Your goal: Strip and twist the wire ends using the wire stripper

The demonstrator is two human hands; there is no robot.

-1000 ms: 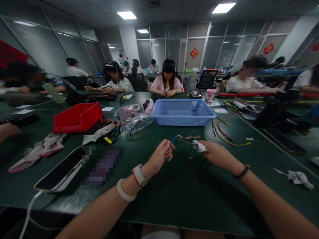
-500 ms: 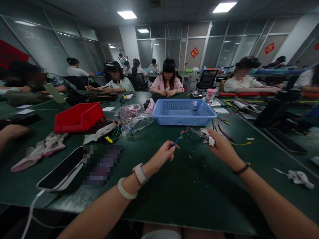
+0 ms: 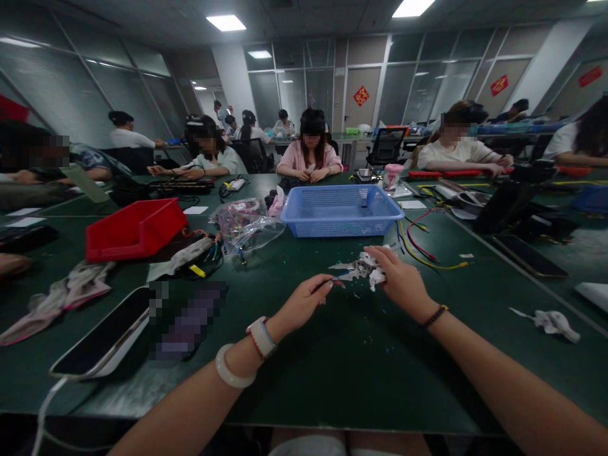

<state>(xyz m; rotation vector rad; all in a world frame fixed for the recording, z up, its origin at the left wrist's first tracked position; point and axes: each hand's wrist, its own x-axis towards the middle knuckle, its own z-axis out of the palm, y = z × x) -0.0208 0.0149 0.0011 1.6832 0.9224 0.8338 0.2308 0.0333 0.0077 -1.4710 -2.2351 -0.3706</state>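
Observation:
My left hand (image 3: pixel 308 299) pinches a thin blue wire (image 3: pixel 340 277) between thumb and fingertips. My right hand (image 3: pixel 401 278) is closed around the handles of a silver wire stripper (image 3: pixel 354 270), which has holes in its flat metal body. White tissue or cloth (image 3: pixel 377 277) is bunched about the grip, and the handles are hidden in it. The stripper's jaws point left and meet or overlap the blue wire just beyond my left fingertips; whether they bite on it I cannot tell. Small scraps lie on the green table (image 3: pixel 304 373) below.
A blue basket (image 3: pixel 342 227) stands beyond my hands, with a red bin (image 3: pixel 137 231) and a clear bag of wires (image 3: pixel 247 225) to its left. A phone (image 3: pixel 107 332) lies at left, loose wires (image 3: pixel 422 250) and a crumpled white cloth (image 3: pixel 553 323) at right. Several people sit around.
The wire stripper has swung into side view, its jaws now at the blue wire near my left fingers. Both hands are closer together and slightly lower. The camera view has shifted a little right.

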